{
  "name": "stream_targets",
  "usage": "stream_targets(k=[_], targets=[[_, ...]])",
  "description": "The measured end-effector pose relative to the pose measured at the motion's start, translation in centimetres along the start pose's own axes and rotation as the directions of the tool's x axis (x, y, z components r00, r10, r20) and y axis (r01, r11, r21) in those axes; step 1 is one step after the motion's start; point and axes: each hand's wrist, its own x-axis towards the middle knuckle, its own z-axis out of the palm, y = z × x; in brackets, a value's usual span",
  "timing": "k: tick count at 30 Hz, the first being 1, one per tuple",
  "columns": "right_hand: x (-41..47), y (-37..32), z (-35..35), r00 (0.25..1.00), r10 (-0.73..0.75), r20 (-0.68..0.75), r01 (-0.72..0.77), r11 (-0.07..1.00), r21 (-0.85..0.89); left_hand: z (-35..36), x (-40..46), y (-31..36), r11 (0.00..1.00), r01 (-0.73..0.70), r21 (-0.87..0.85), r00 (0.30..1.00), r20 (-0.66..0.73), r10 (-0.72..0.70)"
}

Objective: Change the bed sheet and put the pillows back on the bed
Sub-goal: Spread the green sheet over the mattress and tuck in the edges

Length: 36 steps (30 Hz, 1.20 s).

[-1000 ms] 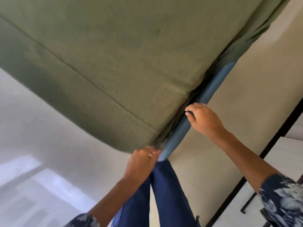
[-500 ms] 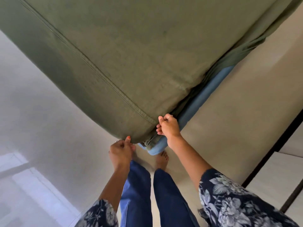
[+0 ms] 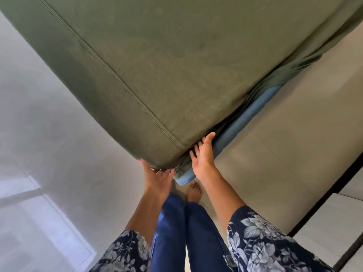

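Head view: one green sheet point(image 3: 176, 65) is seen stretched over one blue mattress point(image 3: 245, 122), whose corner stays bare just in front of the person's feet.
Left hand: the left hand point(image 3: 157, 177) is pressed under the sheet's corner, fingers extended; whether any cloth is pinched cannot be told.
Right hand: the right hand point(image 3: 203, 154) is laid flat against the mattress edge, fingers straight and tucked at the bunched cloth, nothing being grasped.
Step in hand: the corner is judged to be in the middle of being fitted.
Doing it well: the hem should be drawn right under the mattress corner and the gathers smoothed toward the side.
Count: one sheet, one mattress, two hands; no pillows are visible.
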Motion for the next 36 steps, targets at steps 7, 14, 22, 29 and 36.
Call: stream_targets(k=[7, 14, 22, 29, 36], targets=[[2.5, 0.1, 0.5, 0.987, 0.145, 0.061, -0.151, 0.984, 0.093, 1.4, 2.4, -0.1, 0.969, 0.040, -0.244, 0.999, -0.007, -0.043], [3.0, -5.0, 0.0, 0.959, 0.273, -0.080, -0.282, 0.872, -0.400, 1.7, -0.1, 2.5, 0.641, 0.231, 0.732, 0.973, -0.172, -0.155], [4.6, -18.2, -3.5, 0.911, -0.355, -0.211, 0.150, 0.760, -0.633, 9.3, -1.7, 8.8, -0.441, -0.025, 0.897, 0.925, -0.146, -0.350], [7.5, -23.8, -8.2, 0.805, -0.512, -0.299, -0.011, 0.491, -0.871, 21.2, -1.2, 3.0, -0.073, -0.432, 0.899, 0.886, 0.408, -0.221], [14.0, -31.8, -11.7, 0.942, -0.024, -0.334, -0.032, 0.986, -0.163, 29.5, 1.8, -1.3, -0.025, -0.523, 0.852, 0.852, 0.522, -0.041]])
